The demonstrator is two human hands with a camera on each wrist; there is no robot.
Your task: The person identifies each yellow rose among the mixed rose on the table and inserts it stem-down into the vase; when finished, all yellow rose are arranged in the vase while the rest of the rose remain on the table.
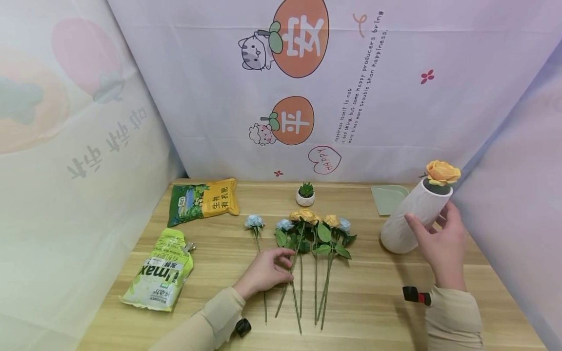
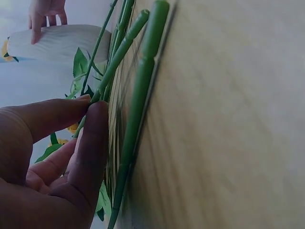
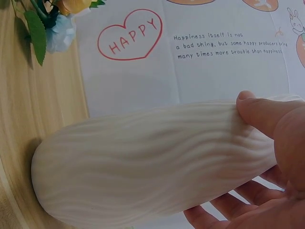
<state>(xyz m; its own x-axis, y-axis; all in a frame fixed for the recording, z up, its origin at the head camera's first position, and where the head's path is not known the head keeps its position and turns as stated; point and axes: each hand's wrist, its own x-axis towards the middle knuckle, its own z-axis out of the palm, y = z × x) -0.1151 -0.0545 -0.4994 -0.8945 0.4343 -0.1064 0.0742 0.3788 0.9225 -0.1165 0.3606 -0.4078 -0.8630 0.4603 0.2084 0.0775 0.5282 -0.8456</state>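
My right hand (image 1: 444,246) grips a white vase (image 1: 412,217) with a wavy ridged surface, thumb on one side and fingers on the other. The vase stands at the right with a yellow artificial rose (image 1: 443,172) showing above its mouth. In the middle of the table, my left hand (image 1: 269,268) pinches a green flower stem (image 2: 116,61) between thumb and finger, as the left wrist view shows. Around it lie several yellow and blue artificial roses, among them a yellow rose (image 1: 304,214) and, left of the bunch, a single blue rose (image 1: 254,222).
At the left lie a green-and-yellow fertilizer bag (image 1: 203,201) and a lime-green pouch (image 1: 162,273) with a metal clip. A small potted succulent (image 1: 306,194) stands at the back. A pale green square sheet (image 1: 388,199) lies behind the vase. Printed cloth (image 1: 219,122) encloses the wooden table.
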